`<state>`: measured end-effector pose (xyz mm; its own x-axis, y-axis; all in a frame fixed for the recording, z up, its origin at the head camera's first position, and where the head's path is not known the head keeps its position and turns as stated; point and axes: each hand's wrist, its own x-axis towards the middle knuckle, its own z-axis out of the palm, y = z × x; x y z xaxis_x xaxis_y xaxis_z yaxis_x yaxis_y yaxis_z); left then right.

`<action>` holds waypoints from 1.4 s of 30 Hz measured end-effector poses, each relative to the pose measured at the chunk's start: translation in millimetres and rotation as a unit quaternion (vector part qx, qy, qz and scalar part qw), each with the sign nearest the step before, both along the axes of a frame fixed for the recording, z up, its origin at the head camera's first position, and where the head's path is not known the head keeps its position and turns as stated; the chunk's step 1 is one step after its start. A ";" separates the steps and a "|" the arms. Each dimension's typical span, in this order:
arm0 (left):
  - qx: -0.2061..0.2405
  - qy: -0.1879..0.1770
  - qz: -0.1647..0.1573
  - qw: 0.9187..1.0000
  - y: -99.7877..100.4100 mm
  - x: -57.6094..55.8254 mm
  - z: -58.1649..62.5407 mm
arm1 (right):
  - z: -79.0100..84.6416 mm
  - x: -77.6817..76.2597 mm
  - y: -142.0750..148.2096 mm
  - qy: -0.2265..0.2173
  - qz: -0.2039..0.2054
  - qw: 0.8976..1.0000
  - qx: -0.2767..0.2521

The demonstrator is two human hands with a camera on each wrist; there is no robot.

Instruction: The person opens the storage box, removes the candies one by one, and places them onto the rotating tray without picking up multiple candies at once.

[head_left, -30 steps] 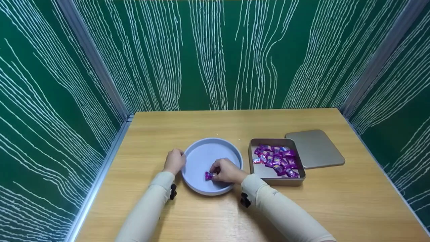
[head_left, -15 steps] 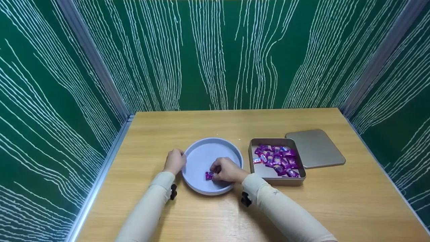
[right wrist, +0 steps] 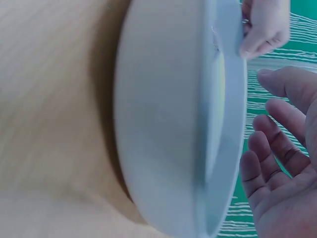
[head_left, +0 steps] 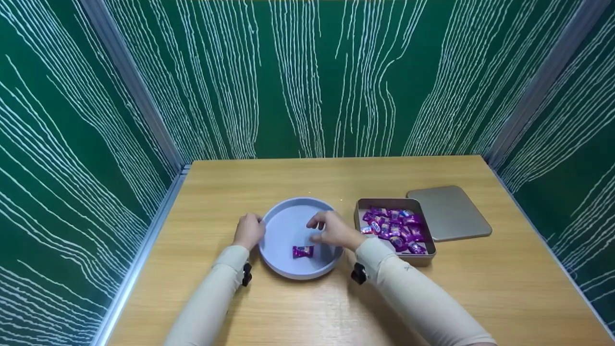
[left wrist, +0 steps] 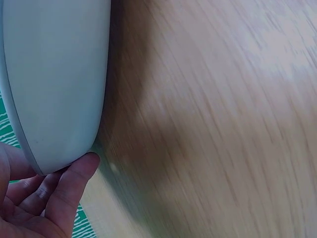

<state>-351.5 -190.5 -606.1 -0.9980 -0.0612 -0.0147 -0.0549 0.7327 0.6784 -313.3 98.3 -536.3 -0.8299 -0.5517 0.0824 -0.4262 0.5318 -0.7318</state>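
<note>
A round, pale blue-grey dish [head_left: 283, 228] with a raised rim stands on the table. One purple-wrapped candy [head_left: 303, 252] lies on its floor, toward the near side. My left hand [head_left: 249, 230] pinches the dish's left rim; in the left wrist view the fingers [left wrist: 77, 176] meet the dish wall [left wrist: 57, 79] at its lower end. Over the right part of the dish, my right hand [head_left: 335, 230] holds nothing, thumb and fingers spread apart. The right wrist view shows that hand's fingers [right wrist: 262, 153] loosely bent beside the rim.
Right of the dish stands a square metal tin [head_left: 396, 260] with several purple-wrapped candies [head_left: 396, 226] inside. Its flat lid [head_left: 454, 211] lies behind and to the right, against the tin. Green patterned panels [head_left: 307, 81] rise behind the wooden table [head_left: 240, 178] and at both sides.
My right hand has let go of the candy, which stays in the dish. The hand has moved up and right, its fingers spreading. My left hand stays at the rim.
</note>
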 end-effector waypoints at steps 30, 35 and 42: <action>-0.004 -0.014 0.006 1.000 1.1 -3.0 -3.7 | 35.6 -20.3 79.2 -0.009 -0.110 0.994 0.012; -0.004 -0.033 0.010 0.999 5.6 7.2 14.9 | 33.5 -23.1 93.9 -0.018 -0.123 0.992 0.008; 0.001 -0.038 0.014 0.999 15.0 27.0 40.6 | 27.6 -28.9 115.2 -0.014 -0.114 0.993 0.006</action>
<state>-324.5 -175.5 -565.6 -0.9918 -0.0896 -0.0914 -0.1278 0.7290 0.6725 -342.2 213.6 -508.8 -0.9354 -0.3497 0.0516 -0.2728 0.6213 -0.7346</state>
